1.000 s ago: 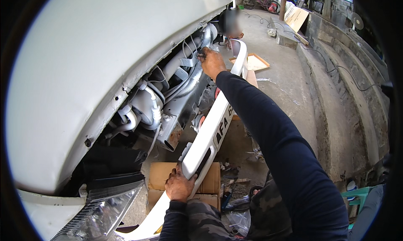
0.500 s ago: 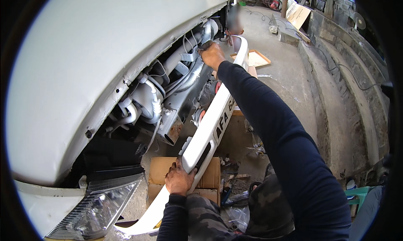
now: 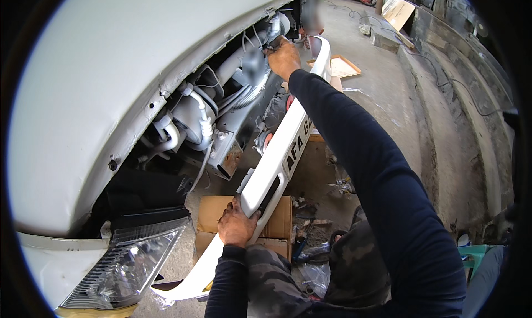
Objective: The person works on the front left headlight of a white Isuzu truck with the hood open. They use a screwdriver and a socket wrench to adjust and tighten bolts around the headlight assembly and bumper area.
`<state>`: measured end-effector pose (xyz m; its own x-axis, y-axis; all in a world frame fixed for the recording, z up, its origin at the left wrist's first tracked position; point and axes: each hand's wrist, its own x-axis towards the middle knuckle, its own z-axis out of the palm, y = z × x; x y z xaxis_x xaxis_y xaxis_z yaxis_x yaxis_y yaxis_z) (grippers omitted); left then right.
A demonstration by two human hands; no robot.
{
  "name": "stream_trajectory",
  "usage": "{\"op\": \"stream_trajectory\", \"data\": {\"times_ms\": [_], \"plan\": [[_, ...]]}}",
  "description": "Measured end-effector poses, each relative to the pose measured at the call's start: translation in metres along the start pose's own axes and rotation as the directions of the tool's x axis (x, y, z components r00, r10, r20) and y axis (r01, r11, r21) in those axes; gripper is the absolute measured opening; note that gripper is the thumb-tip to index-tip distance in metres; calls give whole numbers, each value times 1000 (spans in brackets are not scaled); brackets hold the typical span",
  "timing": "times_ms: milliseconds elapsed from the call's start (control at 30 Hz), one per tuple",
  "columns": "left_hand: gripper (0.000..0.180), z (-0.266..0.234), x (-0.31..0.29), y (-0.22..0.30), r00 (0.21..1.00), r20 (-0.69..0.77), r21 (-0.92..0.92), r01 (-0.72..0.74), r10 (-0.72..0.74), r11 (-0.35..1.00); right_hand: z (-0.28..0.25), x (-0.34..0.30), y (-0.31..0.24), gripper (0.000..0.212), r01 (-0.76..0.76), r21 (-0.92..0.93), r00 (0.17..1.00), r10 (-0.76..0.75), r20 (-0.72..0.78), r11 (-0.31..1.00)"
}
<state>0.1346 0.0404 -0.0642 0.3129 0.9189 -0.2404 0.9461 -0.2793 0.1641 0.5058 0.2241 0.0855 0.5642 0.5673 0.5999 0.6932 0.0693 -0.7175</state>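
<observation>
A long white vehicle bumper [image 3: 267,177] stands slantwise before the open front of a white vehicle [image 3: 138,68]. My left hand [image 3: 237,225] wraps round the bumper's near part, beside its slot-shaped opening. Farther off, my right hand [image 3: 285,59] is closed over a dark piece beside the silvery corrugated hose [image 3: 256,93]; its fingers hide what that piece is. Below the hose runs a grey metal frame rail [image 3: 235,146] with a rusty end. Grey pipes [image 3: 199,113] show in the open bay. A clear headlight [image 3: 130,268] sits at the lower left.
A cardboard box [image 3: 277,221] lies beneath the bumper, with plastic wrapping [image 3: 316,276] near my knees. Concrete steps [image 3: 443,113] rise on the right, crossed by a cable [image 3: 438,77]. Past the bumper's far end, a blurred person [image 3: 312,19] and a shallow tray [image 3: 344,67] appear.
The whole view has shifted slightly, so the far end sits higher in the picture. Both hands keep their places, the left on the bumper and the right by the hose.
</observation>
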Motion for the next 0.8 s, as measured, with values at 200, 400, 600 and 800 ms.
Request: {"op": "stream_trajectory", "data": {"times_ms": [200,400,600,800], "plan": [[91,4,1,-1,1000,-11,-28,2,-3,1000,-39,-107,-18,32,-424,314,869,285,403,849],[90,8,-1,-4,995,-78,-20,-67,66,998,-112,-250,-65,35,-226,266,696,-35,717,937],[93,13,-3,-9,986,-157,-95,-69,54,993,-175,-336,-104,28,49,281,643,-245,725,959],[78,29,-16,-25,868,-495,-296,-220,48,930,-199,-380,-83,36,269,15,449,-139,883,963]]}}
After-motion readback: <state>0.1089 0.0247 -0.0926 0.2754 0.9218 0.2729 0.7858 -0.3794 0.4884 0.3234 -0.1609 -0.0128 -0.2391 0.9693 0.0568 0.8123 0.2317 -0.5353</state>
